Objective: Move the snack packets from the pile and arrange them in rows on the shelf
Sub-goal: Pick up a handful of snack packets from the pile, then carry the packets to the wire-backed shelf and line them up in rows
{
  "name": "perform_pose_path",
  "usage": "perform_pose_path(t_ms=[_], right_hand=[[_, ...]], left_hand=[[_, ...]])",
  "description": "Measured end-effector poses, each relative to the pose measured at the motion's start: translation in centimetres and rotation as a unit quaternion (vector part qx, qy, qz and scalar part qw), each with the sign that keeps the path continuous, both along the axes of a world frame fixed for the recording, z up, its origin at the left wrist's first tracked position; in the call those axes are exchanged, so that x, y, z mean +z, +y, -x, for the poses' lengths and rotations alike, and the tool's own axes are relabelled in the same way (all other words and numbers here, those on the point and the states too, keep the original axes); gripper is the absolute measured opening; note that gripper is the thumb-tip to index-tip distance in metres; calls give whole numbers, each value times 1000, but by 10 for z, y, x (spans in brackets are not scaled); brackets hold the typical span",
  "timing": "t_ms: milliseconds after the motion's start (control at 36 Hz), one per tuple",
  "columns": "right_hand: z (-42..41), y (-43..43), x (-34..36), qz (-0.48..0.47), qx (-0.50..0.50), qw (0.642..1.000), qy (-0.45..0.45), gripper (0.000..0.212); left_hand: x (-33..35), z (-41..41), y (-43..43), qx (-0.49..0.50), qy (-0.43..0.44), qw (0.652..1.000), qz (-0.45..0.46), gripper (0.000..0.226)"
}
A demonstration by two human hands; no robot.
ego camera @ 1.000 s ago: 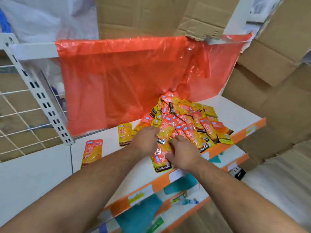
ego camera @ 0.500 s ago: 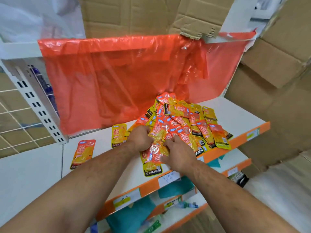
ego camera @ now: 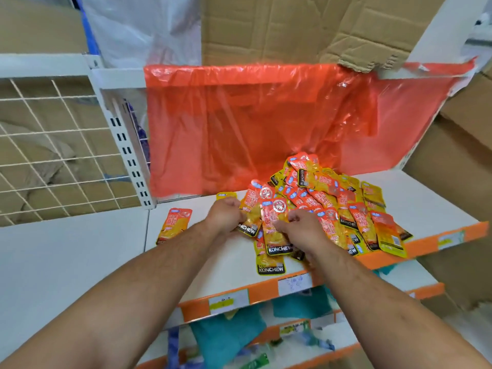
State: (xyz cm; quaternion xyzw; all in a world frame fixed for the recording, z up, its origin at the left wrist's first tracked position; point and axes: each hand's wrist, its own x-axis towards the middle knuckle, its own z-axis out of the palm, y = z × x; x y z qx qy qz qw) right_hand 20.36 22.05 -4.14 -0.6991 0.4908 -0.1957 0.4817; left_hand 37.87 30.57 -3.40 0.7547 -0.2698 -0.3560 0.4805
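A pile of orange and yellow snack packets (ego camera: 332,198) lies on the white shelf (ego camera: 426,206) with an orange front edge. My left hand (ego camera: 225,214) grips a packet (ego camera: 250,222) at the pile's left side. My right hand (ego camera: 298,226) pinches another packet (ego camera: 274,222) beside it. A loose packet (ego camera: 270,262) lies near the front edge, below my hands. One packet (ego camera: 174,225) lies flat on its own at the left of the shelf. Another packet (ego camera: 226,195) peeks out behind my left hand.
An orange plastic sheet (ego camera: 266,123) hangs at the back of the shelf. A white perforated upright (ego camera: 127,155) and a wire grid (ego camera: 53,150) stand at the left. Cardboard boxes (ego camera: 452,161) crowd the right. Lower shelves (ego camera: 346,283) hold teal packs.
Both hands have lifted packets off the pile's near left side and drawn them slightly apart. The camera view has shifted right, so the shelf sits further right in frame.
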Motion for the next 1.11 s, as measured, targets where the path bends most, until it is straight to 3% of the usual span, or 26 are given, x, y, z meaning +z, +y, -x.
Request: perform_pose_path(t_ms=[222,361,583,833,1111], right_hand=[[-54,39,6,-33,13,998,-46,42],[-89,62,16,-8,59,997,-43,50],[-146,124,29,7,136,990,-33,48],[-203,228,34,1,219,975,-25,23],[-278,369,41,-30,282,958,-36,23]], left_hand=[[12,-25,63,18,90,996,21,34],[25,-42,105,52,115,991,49,21],[31,-80,181,138,106,982,70,24],[25,-121,298,213,58,974,57,19],[28,-179,453,312,12,948,58,18]])
